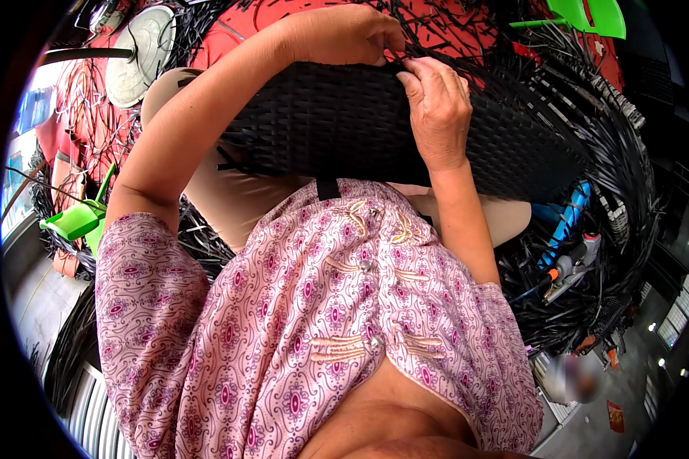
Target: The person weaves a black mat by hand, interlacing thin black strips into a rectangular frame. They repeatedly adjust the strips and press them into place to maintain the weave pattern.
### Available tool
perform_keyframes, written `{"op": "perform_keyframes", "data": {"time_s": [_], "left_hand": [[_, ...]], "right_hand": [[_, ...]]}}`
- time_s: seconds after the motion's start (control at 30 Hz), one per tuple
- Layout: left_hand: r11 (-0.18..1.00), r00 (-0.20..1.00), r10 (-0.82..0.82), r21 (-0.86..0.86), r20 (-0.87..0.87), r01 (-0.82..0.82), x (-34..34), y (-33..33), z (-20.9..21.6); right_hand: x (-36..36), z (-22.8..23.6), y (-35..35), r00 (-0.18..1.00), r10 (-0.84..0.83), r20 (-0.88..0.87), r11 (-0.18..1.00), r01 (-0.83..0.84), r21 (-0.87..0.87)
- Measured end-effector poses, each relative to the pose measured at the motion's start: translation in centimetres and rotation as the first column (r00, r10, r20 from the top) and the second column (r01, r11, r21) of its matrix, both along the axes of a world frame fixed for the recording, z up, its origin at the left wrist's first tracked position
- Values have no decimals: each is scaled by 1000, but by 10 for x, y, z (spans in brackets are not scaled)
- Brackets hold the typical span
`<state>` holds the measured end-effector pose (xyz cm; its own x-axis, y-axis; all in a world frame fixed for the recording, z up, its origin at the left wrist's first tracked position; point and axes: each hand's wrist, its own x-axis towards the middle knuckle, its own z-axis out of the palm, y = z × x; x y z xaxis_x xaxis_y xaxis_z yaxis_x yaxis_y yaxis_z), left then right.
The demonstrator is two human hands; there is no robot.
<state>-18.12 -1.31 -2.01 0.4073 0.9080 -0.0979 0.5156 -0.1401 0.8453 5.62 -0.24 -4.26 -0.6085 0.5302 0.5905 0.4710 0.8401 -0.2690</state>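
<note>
A black woven panel [321,115] of flat plastic strips lies across my lap, its far edge under both hands. My left hand [348,34] reaches over that edge, fingers curled down and closed together; what sits between the fingertips is too small to make out. Just to its right, my right hand [440,96] pinches the panel's far edge between thumb and fingers. The two sets of fingertips nearly meet. Loose black strips [429,38] stick out beyond the edge there. A short black strap end [328,188] hangs at the panel's near side.
Under the panel is a red sheet [467,27] strewn with cut strips. Coils of black strips [628,191] lie at the right, with a blue bar [566,226] and a grey-and-orange hand tool [578,264]. Green plastic pieces [76,222] and a round grey lid [142,57] are at the left.
</note>
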Motion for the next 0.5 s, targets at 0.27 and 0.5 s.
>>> {"op": "perform_keyframes", "data": {"time_s": [0.27,0.5], "left_hand": [[841,876,364,-515,316,-164,1,9,-24],[902,790,231,-429,568,45,-6,1,-29]], "right_hand": [[-6,-7,-2,997,-80,13,997,80,22],[0,-3,-1,998,54,-20,998,-55,-34]]}}
